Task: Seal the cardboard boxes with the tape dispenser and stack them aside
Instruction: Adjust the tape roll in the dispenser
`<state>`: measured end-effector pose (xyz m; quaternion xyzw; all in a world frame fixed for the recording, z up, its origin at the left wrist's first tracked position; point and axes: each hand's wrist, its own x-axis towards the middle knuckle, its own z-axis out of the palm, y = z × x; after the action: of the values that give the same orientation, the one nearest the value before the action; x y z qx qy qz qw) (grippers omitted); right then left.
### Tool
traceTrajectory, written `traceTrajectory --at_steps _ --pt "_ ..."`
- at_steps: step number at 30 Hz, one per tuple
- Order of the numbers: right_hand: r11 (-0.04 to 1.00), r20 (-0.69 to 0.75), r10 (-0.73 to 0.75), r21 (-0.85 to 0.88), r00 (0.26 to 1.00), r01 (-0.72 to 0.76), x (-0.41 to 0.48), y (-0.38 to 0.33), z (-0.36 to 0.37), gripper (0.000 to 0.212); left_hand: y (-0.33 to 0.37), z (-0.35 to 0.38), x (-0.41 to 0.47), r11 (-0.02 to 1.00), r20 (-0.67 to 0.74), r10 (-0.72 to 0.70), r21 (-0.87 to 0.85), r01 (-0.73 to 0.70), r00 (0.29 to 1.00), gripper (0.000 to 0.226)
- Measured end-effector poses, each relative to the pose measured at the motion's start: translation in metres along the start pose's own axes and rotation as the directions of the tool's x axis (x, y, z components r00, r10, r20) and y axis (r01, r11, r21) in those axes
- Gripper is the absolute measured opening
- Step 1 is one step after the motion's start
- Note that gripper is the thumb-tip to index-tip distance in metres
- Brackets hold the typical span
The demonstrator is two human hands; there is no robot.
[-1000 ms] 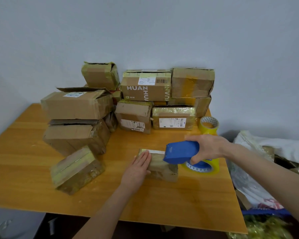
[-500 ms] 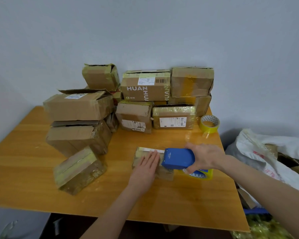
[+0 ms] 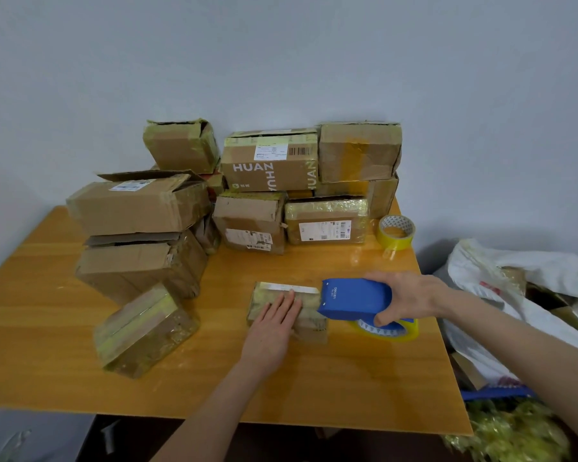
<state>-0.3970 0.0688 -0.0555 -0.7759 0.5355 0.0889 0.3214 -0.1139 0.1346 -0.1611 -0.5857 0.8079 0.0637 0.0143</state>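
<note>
My left hand [image 3: 274, 325] lies flat, fingers straight and together, pressing down on the small flat cardboard box wrapped in yellowish tape [image 3: 309, 325]. The box sits on the orange wooden table [image 3: 314, 388] right in front of me. My right hand [image 3: 411, 298] is wrapped round the blue plastic tape dispenser [image 3: 351, 298], whose nose sits over the box's right end and whose yellow roll rests at the table. Left of my hands lies another tape-wrapped brown box [image 3: 141, 331], tilted. Further back stands a loose roll of yellow tape [image 3: 396, 231], and against the wall the pile of brown cardboard boxes [image 3: 271, 168].
</note>
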Motion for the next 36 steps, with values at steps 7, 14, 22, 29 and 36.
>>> traceTrajectory --at_steps 7,14,22,29,36 --pt "0.996 0.013 0.092 -0.011 0.996 -0.092 0.002 0.01 0.024 0.077 0.002 -0.003 0.001 1.0 0.027 -0.006 0.019 0.005 1.0 0.067" --pt "0.994 -0.024 0.05 -0.091 0.998 -0.052 0.006 0.002 0.028 0.081 0.033 -0.013 0.009 0.999 0.029 -0.031 0.014 0.031 0.999 0.089" --pt "0.994 -0.091 -0.012 -0.106 0.996 0.002 0.01 -0.01 0.041 0.074 0.021 -0.009 0.016 0.996 0.122 0.032 0.083 -0.042 0.992 0.082" --pt "0.998 -0.044 -0.035 0.056 0.998 0.037 0.002 0.006 0.029 0.075 0.017 -0.008 0.017 0.994 0.143 0.049 0.087 -0.062 0.989 0.078" --pt "0.997 -0.005 -0.026 0.066 1.0 0.026 -0.004 0.022 0.026 0.071 0.013 -0.01 0.016 0.995 0.159 0.06 0.073 -0.072 0.985 0.077"
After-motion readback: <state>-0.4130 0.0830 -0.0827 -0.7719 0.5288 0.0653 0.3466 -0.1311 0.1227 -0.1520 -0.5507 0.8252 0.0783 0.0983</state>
